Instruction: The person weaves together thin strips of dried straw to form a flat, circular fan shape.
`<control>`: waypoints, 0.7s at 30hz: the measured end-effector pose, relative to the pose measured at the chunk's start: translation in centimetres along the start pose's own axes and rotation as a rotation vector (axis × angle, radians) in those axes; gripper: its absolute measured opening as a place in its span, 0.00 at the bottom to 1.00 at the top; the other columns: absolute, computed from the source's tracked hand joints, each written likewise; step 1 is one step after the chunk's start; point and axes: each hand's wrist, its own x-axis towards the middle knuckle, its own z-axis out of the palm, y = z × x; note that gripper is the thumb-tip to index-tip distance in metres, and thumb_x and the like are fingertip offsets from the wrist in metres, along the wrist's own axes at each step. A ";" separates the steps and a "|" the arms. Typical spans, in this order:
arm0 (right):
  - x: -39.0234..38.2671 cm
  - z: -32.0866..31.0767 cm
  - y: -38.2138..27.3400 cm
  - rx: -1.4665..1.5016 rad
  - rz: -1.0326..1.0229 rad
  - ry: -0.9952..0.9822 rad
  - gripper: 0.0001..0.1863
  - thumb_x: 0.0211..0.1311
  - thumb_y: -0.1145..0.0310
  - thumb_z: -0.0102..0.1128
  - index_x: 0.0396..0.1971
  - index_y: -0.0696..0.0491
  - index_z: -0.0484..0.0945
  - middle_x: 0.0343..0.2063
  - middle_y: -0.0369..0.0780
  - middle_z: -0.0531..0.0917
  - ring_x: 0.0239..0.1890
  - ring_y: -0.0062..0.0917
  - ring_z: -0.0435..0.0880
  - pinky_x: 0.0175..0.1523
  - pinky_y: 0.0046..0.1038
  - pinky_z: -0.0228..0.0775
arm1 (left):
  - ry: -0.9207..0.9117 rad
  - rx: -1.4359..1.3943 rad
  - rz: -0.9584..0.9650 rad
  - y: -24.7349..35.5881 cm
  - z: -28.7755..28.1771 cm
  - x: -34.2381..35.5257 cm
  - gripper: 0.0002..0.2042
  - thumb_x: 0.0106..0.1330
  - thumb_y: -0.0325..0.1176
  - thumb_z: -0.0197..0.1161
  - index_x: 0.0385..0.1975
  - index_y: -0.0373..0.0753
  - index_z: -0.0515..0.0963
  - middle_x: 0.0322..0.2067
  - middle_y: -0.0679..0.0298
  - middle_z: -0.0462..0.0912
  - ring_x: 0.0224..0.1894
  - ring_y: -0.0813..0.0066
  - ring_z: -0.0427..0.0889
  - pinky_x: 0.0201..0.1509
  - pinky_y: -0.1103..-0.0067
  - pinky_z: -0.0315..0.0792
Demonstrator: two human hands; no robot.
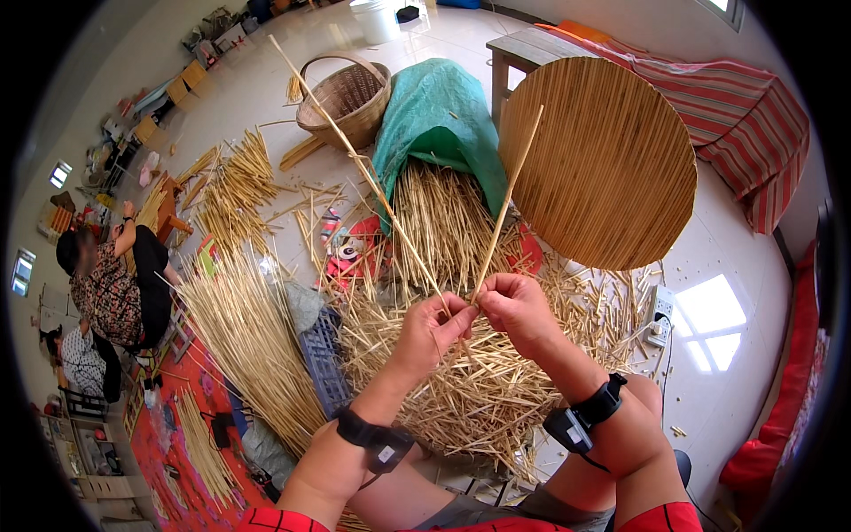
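My left hand (432, 337) pinches the lower end of a long dry straw stalk (356, 158), which slants away to the far left. My right hand (519, 312) has thumb and fingers closed on a second, shorter straw stalk (514, 188) that leans up to the right. The fingertips of both hands meet where the two lower ends come together; the exact join is hidden behind the fingers. Below my hands spreads a loose pile of cut straw pieces (479, 399). Just beyond them, more straw bundles (443, 222) stick out of a green woven sack (434, 97).
Long stalks (248, 328) lie over a blue plastic crate (330, 359) at my left. A wicker basket (350, 97), a round slatted panel (603, 164) against a wooden bench (541, 44), and a power strip (659, 315) stand around. Two people (111, 288) sit at far left.
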 end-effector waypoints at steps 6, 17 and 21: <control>0.1 -0.2 0.3 0.059 0.025 -0.040 0.05 0.53 0.72 0.56 0.23 0.57 0.74 0.16 0.30 0.72 0.15 0.10 0.64 0.19 0.13 0.54 | -0.018 0.005 -0.029 0.6 0.2 -0.2 0.04 0.64 0.28 0.56 0.30 0.34 0.75 0.21 0.69 0.75 0.24 0.86 0.72 0.27 0.89 0.66; -0.2 0.1 0.1 0.242 0.133 -0.091 0.05 0.54 0.71 0.58 0.23 0.55 0.73 0.16 0.29 0.71 0.14 0.09 0.62 0.18 0.13 0.51 | -0.027 -0.145 -0.076 1.0 0.0 -0.2 0.05 0.63 0.28 0.56 0.31 0.34 0.75 0.21 0.67 0.76 0.21 0.85 0.72 0.25 0.89 0.65; -0.3 -0.2 -0.1 0.199 0.139 -0.103 0.05 0.54 0.71 0.58 0.22 0.55 0.74 0.16 0.29 0.71 0.14 0.09 0.62 0.18 0.13 0.51 | -0.024 -0.037 -0.037 0.5 -0.3 0.0 0.04 0.62 0.27 0.57 0.30 0.33 0.75 0.22 0.67 0.76 0.24 0.83 0.74 0.28 0.87 0.69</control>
